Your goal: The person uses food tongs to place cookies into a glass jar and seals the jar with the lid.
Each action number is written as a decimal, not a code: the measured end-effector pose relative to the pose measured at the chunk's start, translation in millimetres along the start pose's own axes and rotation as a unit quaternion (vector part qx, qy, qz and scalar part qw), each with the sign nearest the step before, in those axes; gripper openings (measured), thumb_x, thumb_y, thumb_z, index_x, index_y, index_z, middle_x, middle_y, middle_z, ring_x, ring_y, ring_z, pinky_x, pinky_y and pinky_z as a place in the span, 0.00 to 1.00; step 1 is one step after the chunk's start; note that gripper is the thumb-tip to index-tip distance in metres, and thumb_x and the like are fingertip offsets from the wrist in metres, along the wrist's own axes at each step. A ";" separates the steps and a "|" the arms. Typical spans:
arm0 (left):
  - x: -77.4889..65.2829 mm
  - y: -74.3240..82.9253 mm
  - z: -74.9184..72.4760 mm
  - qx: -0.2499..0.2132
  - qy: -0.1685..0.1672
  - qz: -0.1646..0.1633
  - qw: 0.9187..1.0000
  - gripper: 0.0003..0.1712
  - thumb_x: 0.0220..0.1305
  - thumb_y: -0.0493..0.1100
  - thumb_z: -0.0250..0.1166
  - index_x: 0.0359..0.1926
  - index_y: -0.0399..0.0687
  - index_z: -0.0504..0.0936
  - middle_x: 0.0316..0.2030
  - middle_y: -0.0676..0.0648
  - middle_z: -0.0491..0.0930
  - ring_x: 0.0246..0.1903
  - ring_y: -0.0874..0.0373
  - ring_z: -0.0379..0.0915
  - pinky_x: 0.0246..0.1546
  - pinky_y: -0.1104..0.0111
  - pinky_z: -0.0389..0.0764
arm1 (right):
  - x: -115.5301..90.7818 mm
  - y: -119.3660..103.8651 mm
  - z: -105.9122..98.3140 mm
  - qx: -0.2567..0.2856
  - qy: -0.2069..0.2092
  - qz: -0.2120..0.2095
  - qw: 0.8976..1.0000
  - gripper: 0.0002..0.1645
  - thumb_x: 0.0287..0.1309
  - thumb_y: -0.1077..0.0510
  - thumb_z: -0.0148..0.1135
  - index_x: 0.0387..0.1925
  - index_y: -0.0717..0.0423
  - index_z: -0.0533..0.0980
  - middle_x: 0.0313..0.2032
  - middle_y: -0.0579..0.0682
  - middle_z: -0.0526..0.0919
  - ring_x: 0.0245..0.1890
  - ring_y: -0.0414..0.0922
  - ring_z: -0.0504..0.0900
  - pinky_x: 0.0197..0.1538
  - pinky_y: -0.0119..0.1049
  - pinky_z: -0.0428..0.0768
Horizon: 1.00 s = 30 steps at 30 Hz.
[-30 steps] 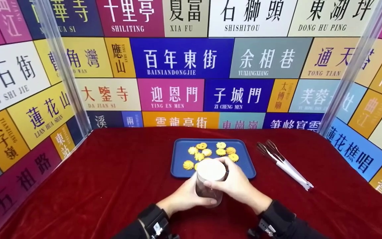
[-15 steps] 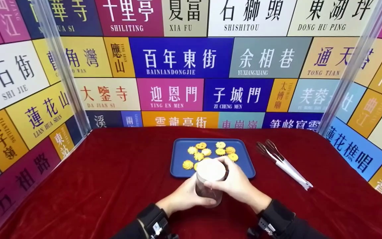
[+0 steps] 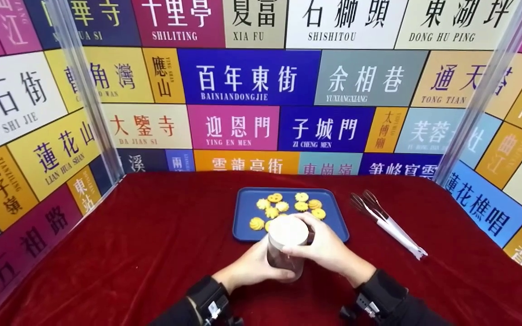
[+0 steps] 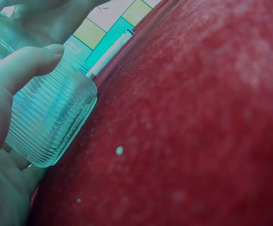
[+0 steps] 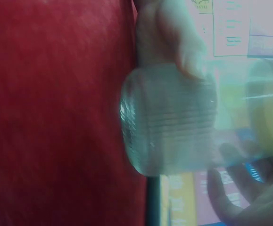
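A clear jar (image 4: 56, 113) with ribbed sides and a pale round lid (image 3: 289, 230) stands at the near side of the table, in front of the tray. My left hand (image 3: 251, 268) wraps round the jar's body, its thumb across the near side. At the top, my right hand (image 3: 326, 246) grips the lid, thumb near its front edge and fingers at the far right. Ribbed glass (image 5: 174, 117) shows low in the right wrist view, slightly blurred. Behind the jar lies a blue tray (image 3: 244, 217) with several yellow cookies (image 3: 271, 212), some partly hidden by the lid.
Tongs (image 3: 394, 231) with a white handle lie right of the tray, dark heads pointing away. Red cloth (image 3: 161, 244) covers the table. Printed sign panels (image 3: 247, 79) stand round the back and both sides.
My right hand and wrist have shifted slightly to the right, with the thumb a little further along the lid's edge. The left hand, jar, tray and tongs keep their places.
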State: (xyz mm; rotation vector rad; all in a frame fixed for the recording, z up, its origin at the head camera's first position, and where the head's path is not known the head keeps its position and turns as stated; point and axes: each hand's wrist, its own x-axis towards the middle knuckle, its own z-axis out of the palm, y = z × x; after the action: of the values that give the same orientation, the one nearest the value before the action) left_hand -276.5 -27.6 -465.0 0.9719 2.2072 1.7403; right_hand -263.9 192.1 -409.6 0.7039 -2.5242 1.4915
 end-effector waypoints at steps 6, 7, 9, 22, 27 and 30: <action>-3.3 -1.5 -1.4 0.008 0.002 -0.002 1.000 0.54 0.54 0.47 0.85 0.77 0.55 0.64 0.66 0.58 0.75 0.66 0.62 0.71 0.69 0.66 0.71 | 0.0 -1.2 2.0 0.037 -0.028 0.004 0.999 0.46 0.52 0.50 0.85 0.69 0.55 0.74 0.60 0.52 0.82 0.60 0.49 0.79 0.65 0.48 0.75; -3.6 -1.5 -1.8 0.007 0.000 0.000 1.000 0.54 0.54 0.46 0.85 0.77 0.56 0.64 0.67 0.58 0.75 0.66 0.62 0.71 0.69 0.66 0.71 | 0.2 -1.6 2.7 0.043 -0.032 0.002 0.999 0.46 0.52 0.51 0.84 0.70 0.55 0.72 0.61 0.53 0.81 0.60 0.50 0.79 0.66 0.48 0.75; -3.7 -1.2 -2.1 0.002 -0.002 0.005 1.000 0.54 0.55 0.46 0.84 0.78 0.56 0.64 0.67 0.58 0.75 0.66 0.61 0.71 0.69 0.66 0.71 | 0.1 -3.4 3.9 0.048 -0.035 -0.001 0.998 0.49 0.53 0.51 0.84 0.72 0.55 0.70 0.62 0.54 0.80 0.61 0.51 0.78 0.66 0.49 0.74; -0.2 -3.2 1.0 0.018 0.001 0.007 1.000 0.58 0.54 0.48 0.84 0.80 0.54 0.61 0.68 0.58 0.74 0.66 0.63 0.71 0.70 0.67 0.70 | -4.0 -15.7 17.8 0.010 0.078 0.070 0.994 0.45 0.45 0.47 0.88 0.60 0.51 0.71 0.55 0.51 0.83 0.55 0.47 0.81 0.61 0.48 0.76; 0.1 -3.2 0.3 0.006 -0.004 0.007 1.000 0.58 0.54 0.47 0.84 0.80 0.54 0.61 0.69 0.59 0.73 0.67 0.63 0.70 0.71 0.67 0.69 | -4.1 -16.2 17.7 0.012 0.079 0.072 0.994 0.44 0.45 0.48 0.88 0.59 0.51 0.71 0.54 0.51 0.83 0.55 0.47 0.81 0.60 0.48 0.76; 0.4 -2.7 0.2 0.001 -0.007 0.007 1.000 0.58 0.55 0.46 0.84 0.80 0.54 0.60 0.69 0.59 0.73 0.67 0.63 0.70 0.71 0.67 0.69 | -4.5 -15.7 17.1 0.019 0.074 0.070 0.995 0.44 0.46 0.48 0.88 0.59 0.51 0.71 0.54 0.51 0.83 0.55 0.46 0.80 0.60 0.48 0.76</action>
State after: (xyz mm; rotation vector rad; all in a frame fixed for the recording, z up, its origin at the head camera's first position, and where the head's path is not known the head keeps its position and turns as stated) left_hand -277.7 -27.5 -467.4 1.0001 2.1984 1.7335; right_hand -250.7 172.6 -407.3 0.4111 -2.4829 1.5759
